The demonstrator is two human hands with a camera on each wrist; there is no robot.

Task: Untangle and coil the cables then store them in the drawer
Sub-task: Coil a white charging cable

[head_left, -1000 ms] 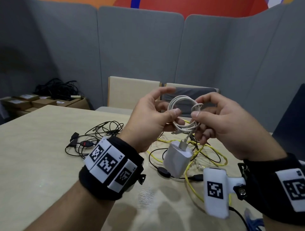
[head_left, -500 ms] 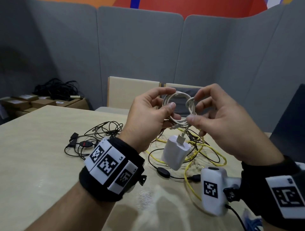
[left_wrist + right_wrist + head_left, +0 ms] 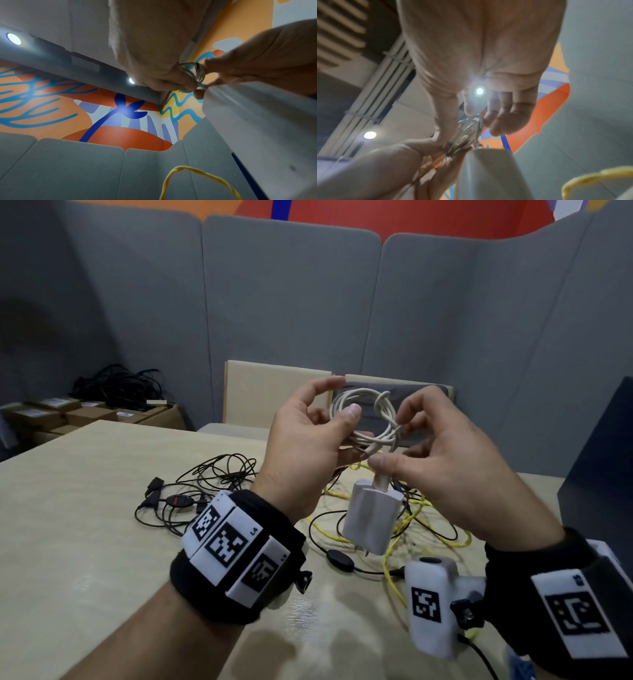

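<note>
A white cable coil is held up above the table between both hands. My left hand grips the coil's left side, thumb on top. My right hand pinches the coil's right and lower side, thumb near the plug. A white charger block hangs from the coil by its plug. The left wrist view shows the coil between the fingers of both hands and the block below. In the blurred right wrist view the coil sits between the fingertips. A yellow cable and black cables lie tangled on the table.
The light wooden table carries the loose cables. Two chair backs stand behind it. Cardboard boxes with a heap of black cables sit at far left. Grey partition panels surround the area. A dark object stands at right.
Both hands have lifted the coil slightly and shifted their hold. The right thumb has moved lower, toward the plug, and the charger block swings below.
</note>
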